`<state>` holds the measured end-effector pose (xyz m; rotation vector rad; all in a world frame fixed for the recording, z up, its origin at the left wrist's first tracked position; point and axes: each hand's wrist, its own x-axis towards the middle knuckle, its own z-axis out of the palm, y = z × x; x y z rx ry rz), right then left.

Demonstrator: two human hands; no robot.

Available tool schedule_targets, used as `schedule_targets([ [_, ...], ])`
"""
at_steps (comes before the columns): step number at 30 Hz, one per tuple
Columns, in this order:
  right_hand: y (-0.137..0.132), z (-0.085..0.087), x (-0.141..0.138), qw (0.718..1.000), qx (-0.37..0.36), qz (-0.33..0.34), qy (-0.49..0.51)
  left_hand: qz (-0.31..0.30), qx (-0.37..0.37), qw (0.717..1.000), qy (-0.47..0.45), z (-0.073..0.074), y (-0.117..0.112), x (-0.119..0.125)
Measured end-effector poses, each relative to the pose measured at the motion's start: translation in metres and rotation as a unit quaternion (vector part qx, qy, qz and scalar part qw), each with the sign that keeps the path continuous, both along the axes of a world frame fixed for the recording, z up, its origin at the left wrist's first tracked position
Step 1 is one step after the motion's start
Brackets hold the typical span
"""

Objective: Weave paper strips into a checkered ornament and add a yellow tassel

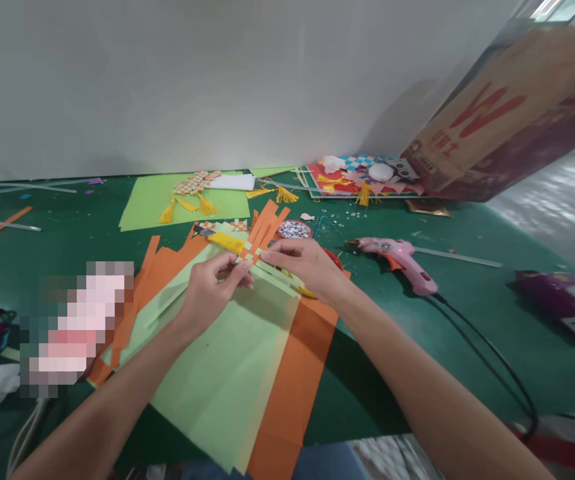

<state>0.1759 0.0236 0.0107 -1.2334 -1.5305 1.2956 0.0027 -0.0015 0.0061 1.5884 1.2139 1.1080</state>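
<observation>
My left hand (220, 283) pinches the lower left side of a small weave of paper strips (262, 230), orange ones crossed with pale green. At its right edge, the fingertips of my right hand (304, 263) close on the same weave. The orange ends fan upward from it. Beneath both hands lie pale green paper sheets (217, 353) over orange paper (300, 380). A yellow utility knife (224, 241) rests just behind my left hand. Red-and-yellow scissors (334, 259) are partly hidden behind my right hand and forearm.
A pink glue gun (397, 257) with a black cord lies at right, near a purple power strip (562, 303). Woven paper pieces with yellow tassels (197, 190) lie at the back. A paper bag (512, 120) stands back right. A blurred-out object (80, 327) is at left.
</observation>
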Motion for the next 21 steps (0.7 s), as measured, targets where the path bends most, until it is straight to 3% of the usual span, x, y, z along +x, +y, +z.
schedule_targets([
  [21, -0.0009, 0.0034, -0.0013, 0.999, 0.015, 0.033, 0.000, -0.002, -0.001, 1.000, -0.010, -0.0005, 0.0003, -0.0008],
])
